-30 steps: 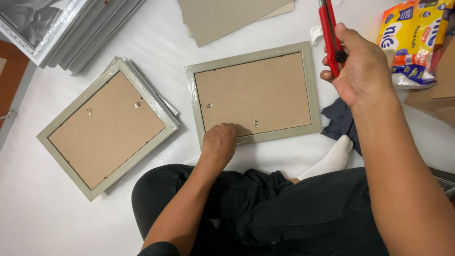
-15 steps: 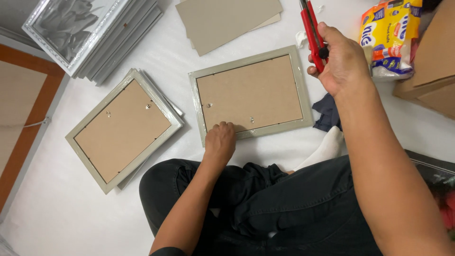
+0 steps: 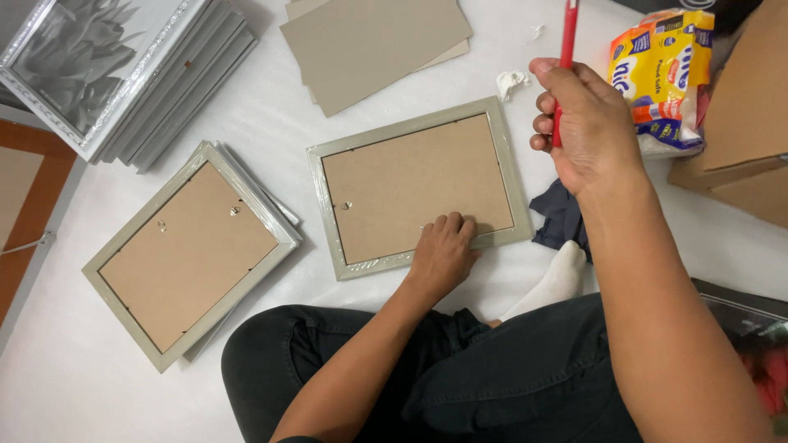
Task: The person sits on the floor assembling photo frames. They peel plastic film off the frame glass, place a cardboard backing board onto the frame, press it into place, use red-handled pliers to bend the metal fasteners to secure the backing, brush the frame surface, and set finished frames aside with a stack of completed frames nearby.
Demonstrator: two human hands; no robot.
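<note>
Honestly, left hand (image 3: 443, 250) lies flat, holding nothing, on the face-down grey frame (image 3: 414, 184) lying on the white floor before the knees; right hand (image 3: 583, 123) clamps a red cutter (image 3: 565, 57) above; I'd keep fingers clear of any blade path.

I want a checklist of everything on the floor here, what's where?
Surface: white sheet, bare between items.
Job's things: grey picture frame lying face-down, brown backing up, plastic-wrapped; slim red tool.
Clutter: second face-down grey frame on a small stack; pile of silver-edged frames; grey cardboard sheets; yellow packet; brown cardboard box; dark cloth.
Hands: left hand presses the middle frame's lower edge; right hand grips the red tool, raised.
Cables: nothing seen.
Surroundings: orange-brown board at left.
</note>
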